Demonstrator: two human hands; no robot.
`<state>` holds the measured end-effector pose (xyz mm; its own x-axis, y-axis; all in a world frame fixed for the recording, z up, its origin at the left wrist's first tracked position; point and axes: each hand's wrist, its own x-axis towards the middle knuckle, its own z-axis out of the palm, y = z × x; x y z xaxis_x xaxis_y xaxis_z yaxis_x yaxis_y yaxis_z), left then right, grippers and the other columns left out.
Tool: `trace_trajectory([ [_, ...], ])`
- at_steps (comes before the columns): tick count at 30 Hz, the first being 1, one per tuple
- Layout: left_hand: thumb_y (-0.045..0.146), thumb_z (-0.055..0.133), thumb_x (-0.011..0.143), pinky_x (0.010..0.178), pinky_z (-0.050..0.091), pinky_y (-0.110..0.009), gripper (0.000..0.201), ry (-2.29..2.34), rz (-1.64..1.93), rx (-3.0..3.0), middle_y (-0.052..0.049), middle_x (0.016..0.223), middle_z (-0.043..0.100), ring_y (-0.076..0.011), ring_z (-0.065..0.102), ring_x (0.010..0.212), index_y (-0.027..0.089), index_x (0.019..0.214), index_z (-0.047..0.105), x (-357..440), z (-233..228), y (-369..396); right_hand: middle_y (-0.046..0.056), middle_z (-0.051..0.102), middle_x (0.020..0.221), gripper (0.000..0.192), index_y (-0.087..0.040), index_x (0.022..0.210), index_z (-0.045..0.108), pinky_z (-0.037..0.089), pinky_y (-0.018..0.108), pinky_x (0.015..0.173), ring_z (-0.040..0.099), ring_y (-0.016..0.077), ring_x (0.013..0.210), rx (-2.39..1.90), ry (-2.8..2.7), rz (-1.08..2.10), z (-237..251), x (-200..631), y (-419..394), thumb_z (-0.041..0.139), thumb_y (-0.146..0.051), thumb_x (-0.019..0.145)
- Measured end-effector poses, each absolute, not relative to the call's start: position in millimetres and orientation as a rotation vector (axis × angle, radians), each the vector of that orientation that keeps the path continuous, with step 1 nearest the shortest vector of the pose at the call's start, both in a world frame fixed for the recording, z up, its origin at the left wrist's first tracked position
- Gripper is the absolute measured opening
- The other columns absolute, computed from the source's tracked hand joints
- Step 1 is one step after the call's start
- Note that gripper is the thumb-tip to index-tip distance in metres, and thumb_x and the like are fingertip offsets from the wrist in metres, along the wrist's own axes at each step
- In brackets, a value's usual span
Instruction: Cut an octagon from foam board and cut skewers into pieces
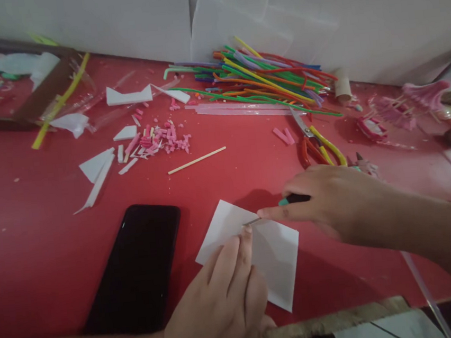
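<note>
White sheet (276,262) is seen near centre, right of phone (135,268); pressed by unclenched left hand (226,286), fingers extended. Black-and-green cutter (298,198) is gripped in right hand (327,196), blade above sheet.

A smooth, matt finish is shown by the white sheet (276,254), apparently paper or foam. The blade (252,221) is made of metal, its handle (297,198) apparently of plastic. The table (227,182) is covered in smooth red with a faint sheen. Glossy black is seen on the phone (135,268), bare wood on the stick (196,160), metal on the scissors (300,122), and roughness along the table edge (339,317).
</note>
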<state>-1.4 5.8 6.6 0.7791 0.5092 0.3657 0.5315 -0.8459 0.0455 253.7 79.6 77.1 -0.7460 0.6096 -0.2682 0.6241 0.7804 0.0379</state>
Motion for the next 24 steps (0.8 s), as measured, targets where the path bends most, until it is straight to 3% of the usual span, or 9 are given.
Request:
trace_trajectory([
  [11, 0.040, 0.048, 0.099, 0.098, 0.047, -0.045, 0.035, -0.850, -0.523, -2.908, -0.029, 0.132, 0.061, -0.0365, 0.061, 0.120, 0.007, 0.103, 0.057, -0.9, 4.9, 2.9, 0.000, 0.061, 0.078, 0.071, -0.045, 0.134, 0.061, 0.022, 0.027, 0.059, 0.041, 0.0115, 0.059, 0.989, 2.740, -0.057, 75.5, 262.4, 79.1, 0.052, -0.001, 0.079],
  [24, 0.043, 0.048, 0.098, 0.099, 0.046, -0.043, 0.037, -0.839, -0.539, -2.899, -0.028, 0.129, 0.064, -0.0366, 0.063, 0.117, 0.007, 0.102, 0.056, -0.2, 4.5, 5.9, -0.001, 0.061, 0.079, 0.075, -0.046, 0.136, 0.058, 0.019, 0.027, 0.058, 0.041, 0.0124, 0.060, 1.006, 2.726, 0.020, 77.4, 270.3, 77.1, 0.052, 0.001, 0.078],
])
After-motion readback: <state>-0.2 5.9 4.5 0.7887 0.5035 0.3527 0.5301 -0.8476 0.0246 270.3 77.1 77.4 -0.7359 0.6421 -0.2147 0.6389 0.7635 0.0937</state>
